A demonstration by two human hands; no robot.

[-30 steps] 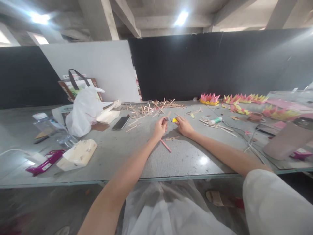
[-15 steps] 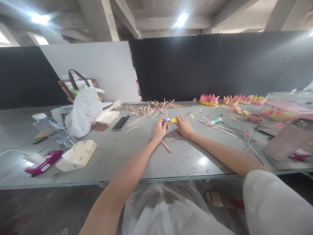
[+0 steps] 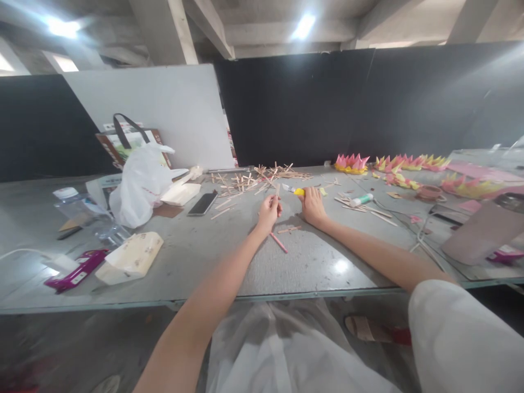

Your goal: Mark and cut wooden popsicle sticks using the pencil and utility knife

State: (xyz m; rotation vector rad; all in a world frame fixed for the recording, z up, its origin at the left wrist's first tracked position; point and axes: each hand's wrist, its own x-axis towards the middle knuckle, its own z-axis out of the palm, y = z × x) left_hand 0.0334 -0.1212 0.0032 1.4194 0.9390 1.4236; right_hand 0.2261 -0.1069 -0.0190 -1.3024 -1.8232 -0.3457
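My left hand (image 3: 268, 213) is closed on a thin flat wooden stick (image 3: 278, 189), whose end sticks up past the fingertips. My right hand (image 3: 313, 206) grips a yellow utility knife (image 3: 299, 192); its silvery front end points left, apart from the stick. Under my left wrist lies a pink stick (image 3: 279, 243) on the grey table (image 3: 311, 267). A few short wooden pieces (image 3: 289, 229) rest between my forearms. Beyond my hands spreads a loose heap of wooden sticks (image 3: 282, 172).
On the left are a phone (image 3: 203, 203), a white plastic bag (image 3: 137, 188), a tissue pack (image 3: 133, 256) and a clear bottle (image 3: 82, 210). To the right lie a glue stick (image 3: 361, 200), pink and yellow paper flowers (image 3: 351, 164) and a pinkish tumbler (image 3: 483, 229).
My right hand has drawn the knife away from the left hand, slightly right and up. The left hand keeps its place, with the stick now showing more clearly.
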